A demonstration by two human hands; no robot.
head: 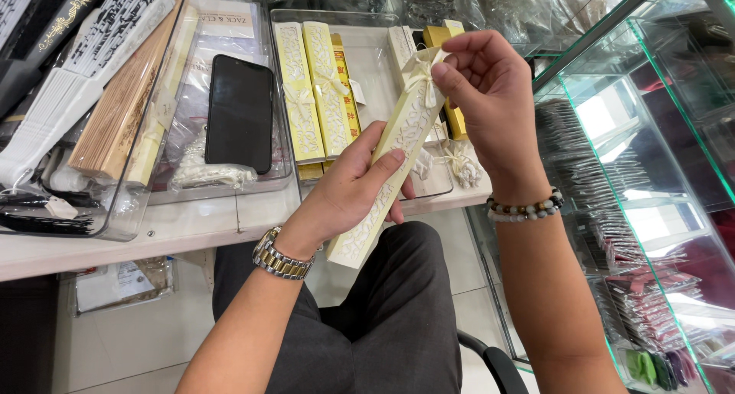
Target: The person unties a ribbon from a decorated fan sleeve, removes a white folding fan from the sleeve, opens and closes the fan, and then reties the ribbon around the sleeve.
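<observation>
My left hand [354,186] grips a long, narrow cream box [387,160] with a cut-out leaf pattern, held tilted over my lap. My right hand [490,95] pinches the cream ribbon bow [421,74] tied near the box's upper end. A metal watch sits on my left wrist and bead bracelets on my right. Two similar cream boxes [312,88] with bows lie in a clear tray [375,34] just beyond.
A black phone [240,112] lies in another clear tray. Folded fans, wooden [119,111] and white, are stacked at left on the white counter [191,225]. Glass shelves [643,172] with packaged goods stand at right. A chair arm shows below.
</observation>
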